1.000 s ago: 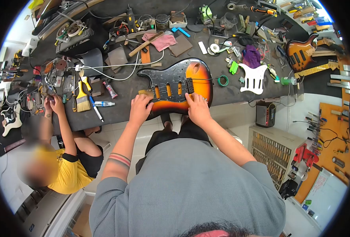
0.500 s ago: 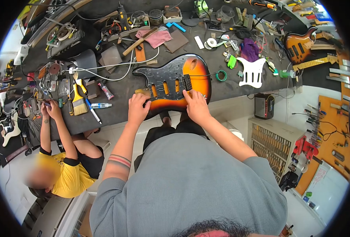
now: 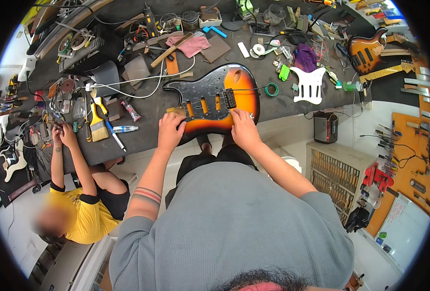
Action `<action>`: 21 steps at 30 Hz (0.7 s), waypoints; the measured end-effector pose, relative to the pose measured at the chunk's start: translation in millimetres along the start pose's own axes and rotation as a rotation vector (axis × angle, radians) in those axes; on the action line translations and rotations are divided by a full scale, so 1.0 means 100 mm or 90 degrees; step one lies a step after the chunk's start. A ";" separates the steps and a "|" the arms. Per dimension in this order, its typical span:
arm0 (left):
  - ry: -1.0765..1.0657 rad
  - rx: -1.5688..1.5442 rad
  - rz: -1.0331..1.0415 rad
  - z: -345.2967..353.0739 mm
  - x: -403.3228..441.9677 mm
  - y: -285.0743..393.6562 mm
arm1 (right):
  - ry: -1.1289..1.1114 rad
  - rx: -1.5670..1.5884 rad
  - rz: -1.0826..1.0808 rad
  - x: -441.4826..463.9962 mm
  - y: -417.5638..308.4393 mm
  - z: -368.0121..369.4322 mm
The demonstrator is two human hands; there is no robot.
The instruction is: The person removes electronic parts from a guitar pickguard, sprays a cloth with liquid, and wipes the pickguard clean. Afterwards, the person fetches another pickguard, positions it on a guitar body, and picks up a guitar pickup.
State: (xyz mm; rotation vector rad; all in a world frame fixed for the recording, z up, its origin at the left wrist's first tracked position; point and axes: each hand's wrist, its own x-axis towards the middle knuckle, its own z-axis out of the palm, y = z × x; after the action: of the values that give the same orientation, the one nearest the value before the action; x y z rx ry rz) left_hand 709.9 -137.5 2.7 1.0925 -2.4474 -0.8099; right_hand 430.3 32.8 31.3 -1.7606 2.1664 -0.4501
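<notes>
A sunburst electric guitar body (image 3: 246,97) with a dark pickguard (image 3: 202,99) lies face up at the bench's front edge. Its pickup slots show no pickups, and a black bridge (image 3: 230,99) sits on its right part. My left hand (image 3: 170,130) grips the near left horn, by the neck pocket, with fingers curled over the edge. On the near right edge, below the bridge, my right hand (image 3: 245,130) holds the body with bent fingers on top; its thumb is hard to see. A dark cable runs from the bridge area to a green ring (image 3: 271,89).
A white pickguard (image 3: 308,85) lies to the right, near another sunburst guitar body (image 3: 365,51). Left are a brush (image 3: 98,128), a glue tube (image 3: 130,111) and a white cable (image 3: 149,97). A co-worker in a yellow shirt (image 3: 91,218) handles something small at the left.
My right hand has shifted slightly right, its fingertips moving away from the bridge's lower end. My left hand and the guitar body stay nearly in place.
</notes>
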 end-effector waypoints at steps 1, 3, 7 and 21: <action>0.000 0.001 0.003 0.00 0.00 0.00 | 0.000 -0.002 0.002 -0.01 0.00 0.01; 0.001 0.004 0.008 -0.01 -0.01 0.00 | 0.004 -0.004 0.004 -0.02 -0.03 0.02; -0.003 0.010 0.004 -0.01 -0.01 0.01 | 0.015 -0.011 0.003 -0.02 -0.05 0.03; 0.003 0.015 0.009 0.01 -0.01 0.00 | -0.017 -0.087 0.040 -0.06 -0.13 0.15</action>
State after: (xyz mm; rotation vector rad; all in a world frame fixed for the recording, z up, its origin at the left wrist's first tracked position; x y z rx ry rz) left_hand 709.9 -136.4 2.5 1.0834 -2.4643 -0.7762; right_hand 449.3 35.7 23.1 -1.7514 2.2748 -0.2664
